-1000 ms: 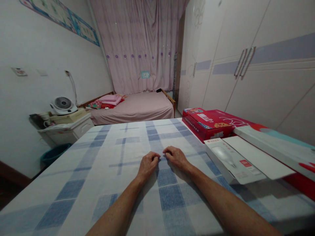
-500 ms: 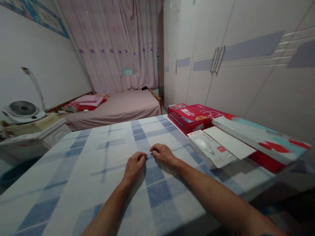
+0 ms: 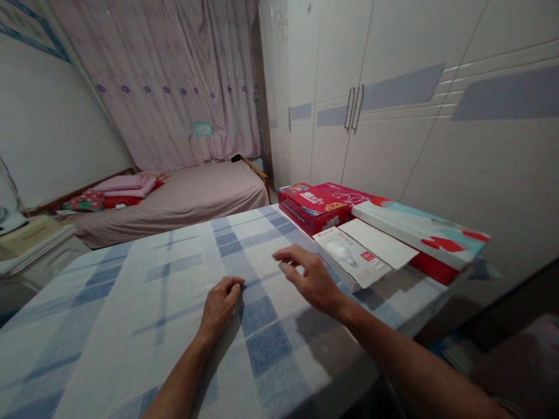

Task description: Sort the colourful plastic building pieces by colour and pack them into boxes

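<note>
My left hand (image 3: 220, 301) rests on the blue and white checked tablecloth (image 3: 266, 347), its fingers curled in and the thumb lying against them. Nothing shows in it. Raised a little above the cloth, my right hand (image 3: 312, 276) is open, with a gap between thumb and fingers and nothing held. Nearest to it, just to the right and apart from it, lies a white light bulb box (image 3: 349, 256) with a bulb printed on it. A white flap (image 3: 379, 241) extends from that box towards the back right.
Behind the bulb box are a red printed box (image 3: 312, 206) and a long flat box with a teal, white and red top (image 3: 428, 233). A white wardrobe (image 3: 393, 157) stands along the right. Beyond the table's far edge is a bed (image 3: 209, 192) before a pink curtain (image 3: 166, 52).
My right hand has lifted off the cloth, opened and moved towards the bulb box. My left hand stays on the cloth. The view has turned to the right.
</note>
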`<state>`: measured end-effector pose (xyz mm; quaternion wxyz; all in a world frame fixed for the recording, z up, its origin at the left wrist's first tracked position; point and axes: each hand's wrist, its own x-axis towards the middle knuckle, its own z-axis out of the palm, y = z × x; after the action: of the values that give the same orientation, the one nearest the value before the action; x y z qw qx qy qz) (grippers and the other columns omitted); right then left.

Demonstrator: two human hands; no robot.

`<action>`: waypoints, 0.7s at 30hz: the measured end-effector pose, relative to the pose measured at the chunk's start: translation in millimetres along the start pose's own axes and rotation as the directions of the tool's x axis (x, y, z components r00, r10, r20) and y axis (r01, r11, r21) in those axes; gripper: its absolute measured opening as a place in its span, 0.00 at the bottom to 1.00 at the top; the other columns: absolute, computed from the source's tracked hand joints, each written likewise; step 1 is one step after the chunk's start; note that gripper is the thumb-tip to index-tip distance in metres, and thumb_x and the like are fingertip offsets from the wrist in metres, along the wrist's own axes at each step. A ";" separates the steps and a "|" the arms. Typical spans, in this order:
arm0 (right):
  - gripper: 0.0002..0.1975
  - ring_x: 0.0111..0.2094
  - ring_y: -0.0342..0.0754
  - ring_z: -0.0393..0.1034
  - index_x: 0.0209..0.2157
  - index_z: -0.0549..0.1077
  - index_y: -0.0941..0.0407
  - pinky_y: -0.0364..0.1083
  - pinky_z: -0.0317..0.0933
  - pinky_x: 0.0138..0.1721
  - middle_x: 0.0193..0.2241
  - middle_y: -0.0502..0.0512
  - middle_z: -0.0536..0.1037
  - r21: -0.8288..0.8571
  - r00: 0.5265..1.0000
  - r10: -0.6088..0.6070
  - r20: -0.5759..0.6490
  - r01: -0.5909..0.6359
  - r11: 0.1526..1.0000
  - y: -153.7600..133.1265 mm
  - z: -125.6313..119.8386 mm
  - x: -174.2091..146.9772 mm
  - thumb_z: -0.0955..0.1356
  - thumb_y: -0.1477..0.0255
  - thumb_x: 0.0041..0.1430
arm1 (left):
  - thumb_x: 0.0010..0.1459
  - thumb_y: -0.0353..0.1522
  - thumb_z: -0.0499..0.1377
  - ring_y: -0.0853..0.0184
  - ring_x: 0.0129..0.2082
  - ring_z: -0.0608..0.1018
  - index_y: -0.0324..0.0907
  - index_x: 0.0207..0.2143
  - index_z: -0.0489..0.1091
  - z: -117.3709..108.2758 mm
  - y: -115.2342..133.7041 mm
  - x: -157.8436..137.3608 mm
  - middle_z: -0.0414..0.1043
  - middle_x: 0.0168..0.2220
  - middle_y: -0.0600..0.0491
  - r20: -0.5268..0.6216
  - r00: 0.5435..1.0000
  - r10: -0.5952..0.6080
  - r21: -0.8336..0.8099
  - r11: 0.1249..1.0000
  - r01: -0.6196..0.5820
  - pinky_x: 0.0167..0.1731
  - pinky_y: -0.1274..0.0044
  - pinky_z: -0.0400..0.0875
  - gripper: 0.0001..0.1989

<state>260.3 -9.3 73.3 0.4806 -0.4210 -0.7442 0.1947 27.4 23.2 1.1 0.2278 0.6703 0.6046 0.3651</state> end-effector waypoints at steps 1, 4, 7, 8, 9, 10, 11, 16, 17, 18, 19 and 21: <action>0.12 0.40 0.45 0.71 0.44 0.73 0.54 0.45 0.65 0.42 0.42 0.53 0.76 -0.080 0.992 -0.034 -0.124 0.024 0.997 -2.1 -15.9 -10.5 0.63 0.74 0.60 | 0.52 0.38 0.52 0.60 0.37 0.78 0.42 0.34 0.76 0.4 -0.6 0.0 0.79 0.35 0.50 -0.002 1.000 -0.002 0.006 1.000 0.002 0.41 0.72 0.70 0.16; 0.17 0.51 0.52 0.66 0.50 0.68 0.54 0.54 0.59 0.54 0.48 0.59 0.73 -0.421 0.918 -0.132 -0.374 -0.042 0.906 11.0 -55.0 -46.6 0.64 0.71 0.60 | 0.53 0.38 0.51 0.61 0.37 0.78 0.43 0.35 0.76 0.9 -2.1 -0.4 0.79 0.35 0.51 0.000 1.000 -0.011 0.028 1.000 0.011 0.40 0.72 0.70 0.16; 0.24 0.56 0.58 0.61 0.55 0.65 0.55 0.60 0.56 0.55 0.53 0.63 0.69 -0.637 0.915 -0.103 -0.390 -0.187 0.748 39.8 -74.0 -80.8 0.67 0.66 0.57 | 0.52 0.39 0.51 0.60 0.37 0.77 0.43 0.35 0.76 0.8 -2.0 -0.6 0.79 0.35 0.50 0.002 1.000 -0.014 0.030 0.999 0.014 0.41 0.72 0.69 0.17; 0.26 0.57 0.59 0.59 0.56 0.64 0.56 0.61 0.56 0.55 0.55 0.64 0.67 -0.674 0.927 -0.067 -0.369 -0.217 0.706 48.9 -76.3 -89.9 0.67 0.64 0.57 | 0.52 0.38 0.51 0.60 0.37 0.77 0.42 0.35 0.76 0.7 -1.7 -0.6 0.79 0.35 0.50 0.001 1.000 -0.014 0.026 1.000 0.014 0.41 0.71 0.69 0.16; 0.26 0.58 0.60 0.58 0.57 0.63 0.56 0.61 0.56 0.54 0.57 0.64 0.66 -0.701 0.938 -0.033 -0.346 -0.235 0.673 56.9 -77.1 -97.3 0.66 0.64 0.57 | 0.52 0.38 0.51 0.60 0.38 0.77 0.42 0.35 0.76 0.7 -1.3 -0.5 0.79 0.35 0.50 0.000 1.000 -0.014 0.021 1.000 0.014 0.41 0.71 0.69 0.16; 0.26 0.59 0.60 0.58 0.57 0.63 0.56 0.61 0.57 0.53 0.58 0.64 0.65 -0.720 0.944 -0.008 -0.331 -0.247 0.649 63.3 -77.0 -103.0 0.66 0.64 0.58 | 0.52 0.38 0.51 0.60 0.38 0.77 0.42 0.35 0.76 0.7 -0.9 -0.4 0.79 0.36 0.50 0.001 1.000 -0.015 0.016 1.000 0.015 0.41 0.71 0.69 0.16; 0.25 0.59 0.60 0.58 0.57 0.63 0.56 0.60 0.57 0.52 0.58 0.64 0.65 -0.734 0.947 0.005 -0.322 -0.253 0.631 68.2 -76.5 -107.0 0.65 0.64 0.59 | 0.52 0.38 0.51 0.60 0.38 0.77 0.42 0.35 0.76 0.7 -0.5 -0.2 0.79 0.36 0.49 0.002 1.000 -0.018 0.013 1.000 0.018 0.42 0.71 0.69 0.16; 0.15 0.53 0.56 0.65 0.49 0.70 0.55 0.57 0.60 0.49 0.50 0.59 0.74 -0.760 0.942 -0.045 -0.333 -0.240 0.604 74.1 -73.9 -112.4 0.61 0.68 0.63 | 0.51 0.38 0.52 0.59 0.37 0.78 0.42 0.34 0.77 0.1 1.2 0.2 0.79 0.35 0.49 0.004 1.000 -0.026 0.005 1.000 0.026 0.42 0.71 0.69 0.16; 0.14 0.52 0.55 0.66 0.48 0.71 0.55 0.56 0.60 0.48 0.49 0.58 0.75 -0.764 0.940 -0.061 -0.335 -0.234 0.601 73.6 -73.5 -112.5 0.61 0.68 0.64 | 0.51 0.38 0.52 0.59 0.37 0.78 0.42 0.34 0.77 -0.1 1.4 0.2 0.79 0.35 0.49 0.002 1.000 -0.024 0.003 1.000 0.024 0.42 0.71 0.69 0.16; 0.14 0.51 0.55 0.67 0.48 0.71 0.55 0.55 0.61 0.47 0.48 0.57 0.75 -0.770 0.938 -0.078 -0.338 -0.228 0.597 73.0 -73.0 -112.6 0.61 0.69 0.64 | 0.51 0.38 0.52 0.59 0.37 0.78 0.42 0.34 0.77 -0.2 1.6 0.1 0.79 0.35 0.49 0.001 1.000 -0.021 0.004 1.000 0.021 0.42 0.71 0.69 0.16; 0.13 0.51 0.54 0.67 0.47 0.71 0.55 0.55 0.61 0.47 0.47 0.57 0.76 -0.775 0.935 -0.100 -0.341 -0.220 0.592 72.6 -72.3 -112.8 0.61 0.69 0.64 | 0.51 0.38 0.52 0.60 0.37 0.78 0.42 0.34 0.77 -0.3 1.8 -0.1 0.79 0.35 0.49 0.000 1.000 -0.017 0.006 1.000 0.017 0.42 0.71 0.69 0.16; 0.14 0.50 0.54 0.68 0.47 0.72 0.57 0.54 0.62 0.48 0.46 0.59 0.76 -0.784 0.927 -0.156 -0.340 -0.188 0.592 72.5 -71.0 -113.2 0.61 0.70 0.65 | 0.51 0.38 0.52 0.60 0.36 0.78 0.43 0.34 0.77 -0.3 1.9 -0.6 0.79 0.34 0.50 0.000 1.000 -0.013 0.009 1.000 0.013 0.41 0.71 0.69 0.16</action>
<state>375.4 -68.3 -6.6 0.3688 -0.6277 -0.6413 -0.2423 28.5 22.3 2.6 0.2270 0.6673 0.6107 0.3609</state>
